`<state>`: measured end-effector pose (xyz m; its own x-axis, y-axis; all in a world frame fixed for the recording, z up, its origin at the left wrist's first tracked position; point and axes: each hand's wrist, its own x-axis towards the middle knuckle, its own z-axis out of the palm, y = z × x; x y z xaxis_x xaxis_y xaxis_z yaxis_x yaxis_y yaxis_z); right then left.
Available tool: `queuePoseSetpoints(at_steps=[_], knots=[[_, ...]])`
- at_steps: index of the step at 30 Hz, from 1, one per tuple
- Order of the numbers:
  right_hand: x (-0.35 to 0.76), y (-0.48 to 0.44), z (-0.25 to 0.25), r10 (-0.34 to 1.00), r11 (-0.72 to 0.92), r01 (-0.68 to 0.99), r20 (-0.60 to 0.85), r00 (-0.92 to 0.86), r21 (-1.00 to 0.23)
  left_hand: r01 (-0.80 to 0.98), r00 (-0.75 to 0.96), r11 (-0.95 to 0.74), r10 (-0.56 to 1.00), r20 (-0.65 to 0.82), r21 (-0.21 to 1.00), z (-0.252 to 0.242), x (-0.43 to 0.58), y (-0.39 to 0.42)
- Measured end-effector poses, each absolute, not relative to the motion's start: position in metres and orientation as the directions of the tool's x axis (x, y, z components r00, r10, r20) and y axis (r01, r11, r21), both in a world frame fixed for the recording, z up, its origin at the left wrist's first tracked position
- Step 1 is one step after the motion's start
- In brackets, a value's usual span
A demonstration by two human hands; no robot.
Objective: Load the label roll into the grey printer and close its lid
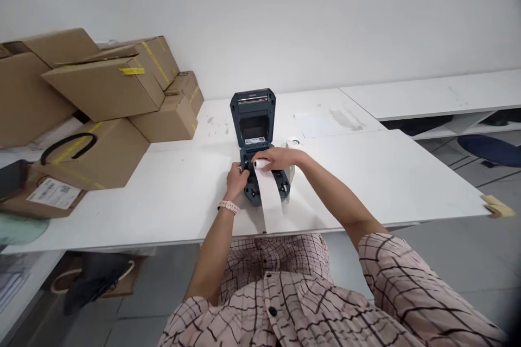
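Note:
A dark label printer (pixel 253 98) stands on the white table with its lid swung up and back. My right hand (pixel 280 158) reaches in from the right, its fingers closed around a small white paper roll (pixel 259 164) above the printer's open bay. From the roll a loose paper strip (pixel 269 203) runs down over the printer's front toward the table edge. At the printer's left side, my left hand (pixel 236 180) grips the rim of the base, with the thumb at the inner edge. Part of the bay is hidden by the roll and my right hand.
Several cardboard boxes (pixel 106 89) are piled at the left, with a black curved band (pixel 67 143) on a lower one. A whitish item (pixel 293 143) lies behind the printer's right side. Beyond the table at right is a dark blue stool (pixel 490 150).

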<state>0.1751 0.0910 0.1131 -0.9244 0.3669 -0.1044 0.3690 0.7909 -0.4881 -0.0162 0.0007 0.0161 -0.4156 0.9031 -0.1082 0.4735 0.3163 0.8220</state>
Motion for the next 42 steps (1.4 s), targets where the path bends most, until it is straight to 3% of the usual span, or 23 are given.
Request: queuePoseSetpoints(at_steps=[3,5,11,18,22,25,42], knots=[[0.146,0.093,0.097,0.441,0.809,0.493,-0.224,-0.869,-0.32,0.375,-0.42,0.283,0.901,-0.11,0.883,0.011,-0.015,0.001],[0.145,0.092,0.085,0.461,0.807,0.509,-0.22,-0.86,-0.3,0.355,-0.422,0.275,0.9,-0.109,0.893,0.009,-0.015,0.001],[0.181,0.05,0.07,0.388,0.889,0.324,0.158,-0.908,-0.324,0.284,-0.427,0.256,0.897,-0.117,0.924,0.007,-0.013,-0.001],[0.215,-0.03,0.057,0.486,0.845,0.373,0.258,-0.835,-0.382,0.112,-0.467,0.219,0.873,-0.143,0.969,0.003,-0.008,-0.001],[0.221,-0.036,0.056,0.498,0.83,0.362,0.272,-0.824,-0.424,-0.137,-0.352,0.193,0.907,-0.23,0.971,0.0,-0.006,0.002],[0.224,-0.034,0.06,0.502,0.816,0.349,0.266,-0.823,-0.461,-0.223,-0.283,0.211,0.92,-0.271,0.952,0.0,-0.007,0.003],[0.236,-0.028,0.062,0.508,0.723,0.317,0.162,-0.846,-0.614,-0.218,-0.264,0.224,0.924,-0.278,0.95,0.004,-0.008,0.0]])
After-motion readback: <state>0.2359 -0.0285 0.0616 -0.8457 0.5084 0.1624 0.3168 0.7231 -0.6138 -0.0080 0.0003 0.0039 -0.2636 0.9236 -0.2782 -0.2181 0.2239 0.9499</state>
